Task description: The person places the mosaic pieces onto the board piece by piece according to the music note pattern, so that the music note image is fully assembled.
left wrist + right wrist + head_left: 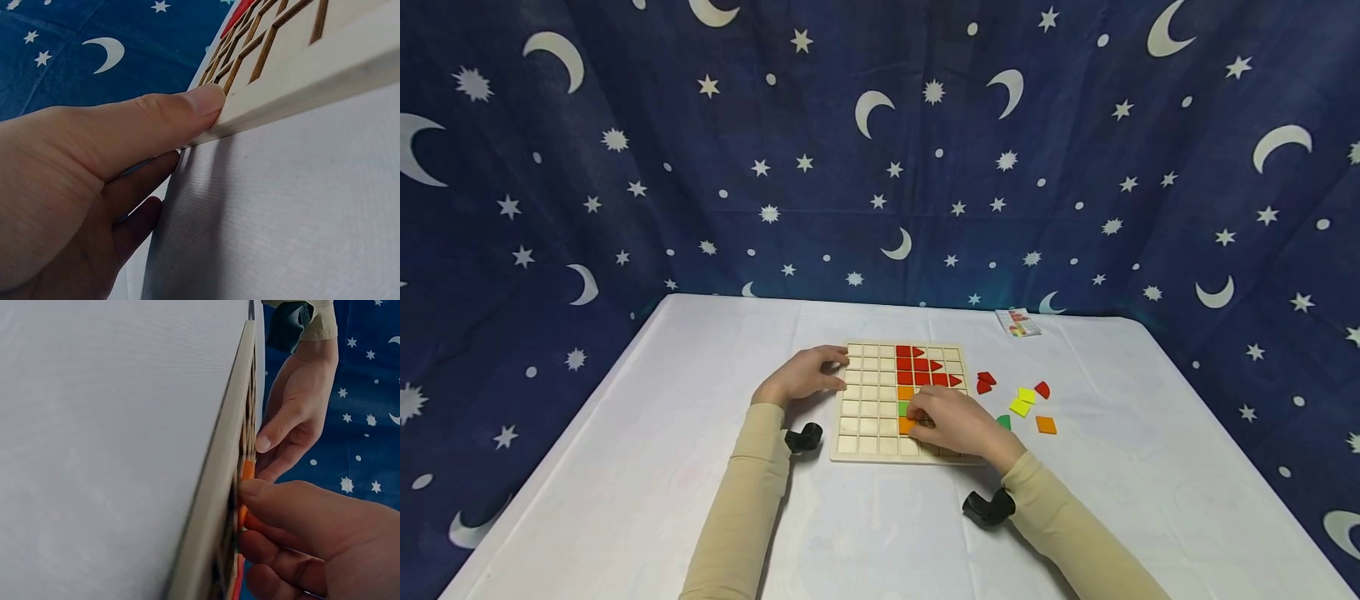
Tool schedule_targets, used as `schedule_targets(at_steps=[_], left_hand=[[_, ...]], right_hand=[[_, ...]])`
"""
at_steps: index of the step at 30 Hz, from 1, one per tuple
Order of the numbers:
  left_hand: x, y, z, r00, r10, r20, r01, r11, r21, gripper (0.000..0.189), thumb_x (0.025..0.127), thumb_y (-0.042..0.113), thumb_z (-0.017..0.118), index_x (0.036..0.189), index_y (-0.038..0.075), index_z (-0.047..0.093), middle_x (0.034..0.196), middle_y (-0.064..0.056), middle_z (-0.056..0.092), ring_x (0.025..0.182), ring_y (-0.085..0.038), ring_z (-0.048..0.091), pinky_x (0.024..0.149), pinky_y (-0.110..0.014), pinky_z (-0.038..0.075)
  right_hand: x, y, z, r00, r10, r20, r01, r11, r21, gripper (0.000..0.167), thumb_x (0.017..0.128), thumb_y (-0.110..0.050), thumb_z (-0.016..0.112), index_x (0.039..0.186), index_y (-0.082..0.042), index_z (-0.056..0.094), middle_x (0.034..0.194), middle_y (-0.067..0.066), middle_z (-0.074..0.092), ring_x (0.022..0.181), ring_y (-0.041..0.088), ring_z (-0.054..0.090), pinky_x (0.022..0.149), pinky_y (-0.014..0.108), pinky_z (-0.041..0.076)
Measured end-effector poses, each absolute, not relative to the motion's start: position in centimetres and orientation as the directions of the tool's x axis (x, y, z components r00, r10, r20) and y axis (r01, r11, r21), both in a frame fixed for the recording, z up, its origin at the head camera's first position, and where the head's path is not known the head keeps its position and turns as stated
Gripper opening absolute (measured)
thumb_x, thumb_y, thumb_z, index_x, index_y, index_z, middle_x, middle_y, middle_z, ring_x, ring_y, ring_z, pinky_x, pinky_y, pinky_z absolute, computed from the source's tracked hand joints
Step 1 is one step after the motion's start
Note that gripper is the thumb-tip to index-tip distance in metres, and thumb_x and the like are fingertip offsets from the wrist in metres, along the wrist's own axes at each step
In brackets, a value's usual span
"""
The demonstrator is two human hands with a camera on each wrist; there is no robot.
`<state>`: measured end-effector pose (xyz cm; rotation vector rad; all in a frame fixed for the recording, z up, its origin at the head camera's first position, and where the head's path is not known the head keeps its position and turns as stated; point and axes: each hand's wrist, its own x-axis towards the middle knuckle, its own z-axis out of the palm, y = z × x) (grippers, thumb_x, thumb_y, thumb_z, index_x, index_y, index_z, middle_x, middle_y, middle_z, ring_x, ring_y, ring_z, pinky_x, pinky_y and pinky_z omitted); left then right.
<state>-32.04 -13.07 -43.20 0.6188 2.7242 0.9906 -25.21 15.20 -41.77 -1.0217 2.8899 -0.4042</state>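
Note:
My left hand (803, 375) rests at the left edge of the wooden grid board (868, 460). In the left wrist view the thumb (209, 100) touches the board's rim, the other fingers lying loosely below. Over the board's lower middle, my right hand (958, 419) pinches an orange square tile (906, 426) at its cell, thumb and curled fingers close together. Above that tile sit a green tile (903, 408) and another orange tile (906, 392). Red squares and triangles (913, 365) fill part of the top rows. The right hand hides the board's lower right cells.
Loose pieces lie right of the board: red pieces (985, 381), yellow squares (1021, 407), a red rounded piece (1042, 389), a green piece (1003, 422) and an orange square (1046, 425). A printed card (1018, 322) lies near the white table's (880, 533) back edge, before a starry curtain (820, 125).

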Motion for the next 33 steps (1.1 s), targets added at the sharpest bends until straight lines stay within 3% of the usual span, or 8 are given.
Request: schedule_targets(at_steps=[9, 13, 19, 24, 29, 33], left_hand=[[-32.0, -13.0, -43.2, -0.895, 0.446, -0.01, 0.333, 0.683, 0.651, 0.047, 0.086, 0.017, 0.076, 0.128, 0.001, 0.062, 0.148, -0.013, 0.046, 0.141, -0.033, 0.035, 0.117, -0.044, 0.027], [-32.0, -12.9, -43.1, -0.893, 0.45, -0.007, 0.341, 0.686, 0.643, 0.047, 0.086, 0.018, 0.076, 0.128, 0.001, 0.062, 0.148, -0.014, 0.045, 0.141, -0.033, 0.035, 0.117, -0.044, 0.027], [-31.9, -13.0, -43.0, -0.895, 0.447, 0.001, 0.343, 0.686, 0.642, 0.047, 0.086, 0.016, 0.076, 0.127, 0.0, 0.062, 0.147, -0.015, 0.046, 0.14, -0.034, 0.035, 0.117, -0.045, 0.027], [-31.9, -13.1, -43.2, -0.896, 0.445, -0.004, 0.336, 0.682, 0.65, 0.046, 0.086, 0.016, 0.075, 0.128, 0.0, 0.062, 0.147, -0.015, 0.046, 0.14, -0.034, 0.035, 0.117, -0.045, 0.027], [-31.9, -13.1, -43.3, -0.897, 0.442, -0.003, 0.331, 0.676, 0.658, 0.046, 0.086, 0.015, 0.075, 0.128, 0.0, 0.062, 0.147, -0.015, 0.046, 0.141, -0.034, 0.035, 0.117, -0.045, 0.027], [-31.9, -13.1, -43.1, -0.895, 0.446, -0.001, 0.335, 0.674, 0.658, 0.046, 0.086, 0.015, 0.075, 0.128, 0.0, 0.062, 0.148, -0.015, 0.045, 0.141, -0.034, 0.034, 0.117, -0.045, 0.027]], right_hand=[[-25.4, 15.6, -41.4, -0.775, -0.63, 0.045, -0.616, 0.739, -0.271, 0.016, 0.087, -0.032, 0.075, 0.094, -0.018, 0.071, 0.085, -0.01, 0.057, 0.077, 0.008, 0.05, 0.069, 0.025, 0.048], [-26.2, 17.2, -40.7, -0.811, -0.579, 0.085, -0.571, 0.753, -0.328, 0.017, 0.09, -0.028, 0.071, 0.097, -0.014, 0.071, 0.089, -0.006, 0.061, 0.08, 0.01, 0.055, 0.073, 0.029, 0.052], [-28.6, 21.7, -40.4, -0.931, -0.347, 0.116, -0.364, 0.847, -0.388, 0.023, 0.092, -0.019, 0.068, 0.106, -0.001, 0.07, 0.097, 0.009, 0.064, 0.085, 0.022, 0.059, 0.075, 0.039, 0.054], [-29.6, 24.5, -41.3, -0.982, -0.186, 0.009, -0.177, 0.914, -0.365, 0.043, 0.093, -0.02, 0.066, 0.127, 0.004, 0.06, 0.113, 0.019, 0.06, 0.104, 0.034, 0.057, 0.091, 0.051, 0.05], [-29.9, 25.3, -42.1, -0.969, -0.244, -0.035, -0.217, 0.912, -0.349, 0.048, 0.093, -0.019, 0.065, 0.136, 0.0, 0.055, 0.119, 0.019, 0.057, 0.107, 0.033, 0.054, 0.095, 0.053, 0.048], [-29.9, 25.2, -42.2, -0.961, -0.275, -0.017, -0.252, 0.901, -0.352, 0.033, 0.093, -0.015, 0.065, 0.123, -0.002, 0.065, 0.11, 0.015, 0.06, 0.099, 0.029, 0.056, 0.09, 0.05, 0.05]])
